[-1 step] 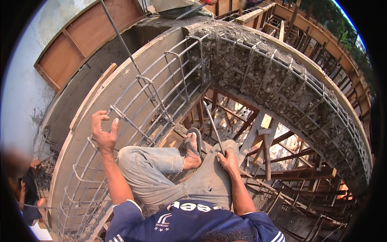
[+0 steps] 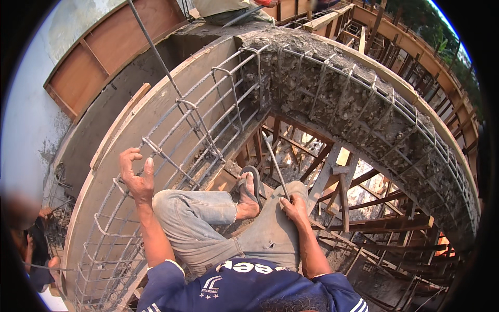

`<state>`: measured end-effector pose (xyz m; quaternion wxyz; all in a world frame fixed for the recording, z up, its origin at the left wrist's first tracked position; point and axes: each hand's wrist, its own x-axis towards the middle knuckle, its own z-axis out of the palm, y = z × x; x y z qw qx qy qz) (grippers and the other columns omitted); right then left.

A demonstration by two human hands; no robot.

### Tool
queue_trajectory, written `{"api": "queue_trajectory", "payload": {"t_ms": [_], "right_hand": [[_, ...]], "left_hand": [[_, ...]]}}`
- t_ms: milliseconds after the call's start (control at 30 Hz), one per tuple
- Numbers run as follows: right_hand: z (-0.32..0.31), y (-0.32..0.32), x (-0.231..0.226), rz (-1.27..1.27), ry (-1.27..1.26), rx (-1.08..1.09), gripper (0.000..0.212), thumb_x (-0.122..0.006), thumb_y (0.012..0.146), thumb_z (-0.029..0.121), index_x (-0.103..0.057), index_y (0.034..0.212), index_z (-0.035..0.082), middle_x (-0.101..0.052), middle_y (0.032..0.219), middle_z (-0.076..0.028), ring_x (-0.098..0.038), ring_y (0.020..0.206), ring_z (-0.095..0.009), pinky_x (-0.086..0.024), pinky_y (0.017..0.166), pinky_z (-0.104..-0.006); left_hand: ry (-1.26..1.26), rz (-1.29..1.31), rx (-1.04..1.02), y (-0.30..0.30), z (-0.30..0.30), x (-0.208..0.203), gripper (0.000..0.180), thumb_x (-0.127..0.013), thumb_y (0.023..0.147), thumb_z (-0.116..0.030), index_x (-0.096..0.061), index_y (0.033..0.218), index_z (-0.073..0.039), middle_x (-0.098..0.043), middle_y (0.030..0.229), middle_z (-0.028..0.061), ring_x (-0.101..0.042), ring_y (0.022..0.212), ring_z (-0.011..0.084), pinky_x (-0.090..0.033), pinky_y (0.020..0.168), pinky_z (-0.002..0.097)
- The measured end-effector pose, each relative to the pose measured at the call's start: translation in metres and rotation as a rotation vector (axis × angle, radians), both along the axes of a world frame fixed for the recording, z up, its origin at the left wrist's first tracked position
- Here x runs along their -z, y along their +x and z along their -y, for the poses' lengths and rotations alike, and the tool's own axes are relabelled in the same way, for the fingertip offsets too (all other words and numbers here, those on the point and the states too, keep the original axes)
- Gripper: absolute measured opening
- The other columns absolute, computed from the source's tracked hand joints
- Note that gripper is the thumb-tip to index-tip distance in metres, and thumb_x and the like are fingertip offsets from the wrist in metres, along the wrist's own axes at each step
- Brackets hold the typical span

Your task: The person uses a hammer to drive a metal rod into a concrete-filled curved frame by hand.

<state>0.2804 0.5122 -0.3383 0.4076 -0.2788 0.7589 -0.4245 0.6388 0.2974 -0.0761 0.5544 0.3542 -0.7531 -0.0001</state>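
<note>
My left hand (image 2: 137,176) is raised beside the rebar cage (image 2: 187,103), its thumb apart from the half-curled fingers and nothing visible between them. The cage has ribbed long bars with square stirrups around them and runs along a curved formwork board (image 2: 112,140). Over my bent leg, my right hand (image 2: 295,208) is closed around a thin metal rod (image 2: 272,156). That rod slants away from me, over the gap beneath. My sandalled foot (image 2: 248,192) rests between the two hands.
Rough concrete (image 2: 322,88) with embedded bars curves round to the right. A hammer (image 2: 343,195) hangs over an opening with timber props (image 2: 395,224) below. A tall bar (image 2: 153,49) leans at the cage. Other people are at the far edge (image 2: 228,8) and left (image 2: 39,249).
My left hand has dropped slightly and shifted a little to the right, toward my knee. The right hand and its rod look the same.
</note>
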Motion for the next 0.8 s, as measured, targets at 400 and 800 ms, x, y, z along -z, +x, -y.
{"api": "queue_trajectory", "payload": {"t_ms": [400,800], "right_hand": [[0.006,0.018,-0.154,1.187,-0.452,-0.102,0.018,-0.063,0.095,0.022,-0.052,0.094,0.008,-0.037,0.069,0.006,-0.033,0.053,-0.002,-0.026,0.041,-0.0186],[-0.059,-0.074,-0.111,-0.807,-0.207,0.256,0.040,-0.072,0.088,0.035,-0.062,0.107,0.002,-0.061,0.099,-0.019,-0.060,0.095,-0.038,-0.049,0.083,-0.0465]], "left_hand": [[-0.075,0.489,1.064,-0.175,-0.188,0.077,0.042,-0.080,0.075,-0.030,-0.063,0.108,-0.010,-0.060,0.112,0.0101,-0.059,0.108,0.0281,-0.038,0.106,0.0524],[-0.229,0.040,1.228,-0.268,-0.081,-0.045,0.047,-0.075,0.077,-0.023,-0.037,0.054,-0.010,-0.036,0.050,0.0051,-0.040,0.042,0.0258,-0.030,0.041,0.0367]]}}
